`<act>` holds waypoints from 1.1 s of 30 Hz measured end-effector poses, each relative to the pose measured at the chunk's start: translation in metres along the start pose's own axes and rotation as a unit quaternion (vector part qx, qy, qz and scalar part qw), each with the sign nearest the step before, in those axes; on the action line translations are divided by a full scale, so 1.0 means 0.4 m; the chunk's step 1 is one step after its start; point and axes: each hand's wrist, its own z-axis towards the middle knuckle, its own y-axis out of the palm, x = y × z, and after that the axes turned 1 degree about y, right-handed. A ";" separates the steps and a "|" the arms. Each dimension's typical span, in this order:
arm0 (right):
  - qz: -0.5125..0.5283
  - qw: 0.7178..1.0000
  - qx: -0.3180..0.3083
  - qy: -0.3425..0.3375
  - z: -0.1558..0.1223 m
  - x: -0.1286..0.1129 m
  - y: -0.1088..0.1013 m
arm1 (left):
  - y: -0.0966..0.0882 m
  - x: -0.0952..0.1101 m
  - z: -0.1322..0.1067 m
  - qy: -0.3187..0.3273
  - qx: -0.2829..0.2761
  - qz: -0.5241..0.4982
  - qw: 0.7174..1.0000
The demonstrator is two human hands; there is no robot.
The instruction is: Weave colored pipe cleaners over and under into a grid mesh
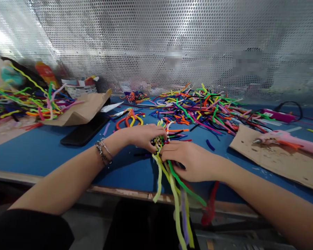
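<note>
Between my hands is a piece woven from colourful pipe cleaners (159, 141), near the table's front edge. My left hand (146, 136) is closed on its left side, thumb and fingers curled around it. From the right, my right hand (189, 158) pinches the same piece, with its fingertips partly hidden. Long loose ends hang toward me: a pale yellow pipe cleaner (176, 211), a green pipe cleaner (187, 189) and a purple one. Shorter orange, black and red ends stick out behind my fingers. Red-handled pliers (123, 122) lie just beyond my left hand.
A large heap of pipe cleaners (203, 107) lies at the back. On the left are a black phone (85, 133), brown paper (80, 109) and more pipe cleaners. A pink glue gun (289, 139) rests on cardboard (273, 161) at right. A perforated metal wall (135, 45) stands behind.
</note>
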 end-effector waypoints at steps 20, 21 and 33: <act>0.068 0.974 0.086 0.197 0.040 0.061 0.016 | 0.000 -0.070 -0.012 0.036 -0.037 -0.129 0.990; 0.064 0.971 0.082 0.215 0.050 0.060 0.021 | -0.002 -0.070 -0.014 0.031 -0.043 -0.130 0.990; 0.093 0.964 0.075 0.238 0.074 0.068 0.035 | -0.008 -0.035 -0.014 -0.013 -0.042 -0.083 0.996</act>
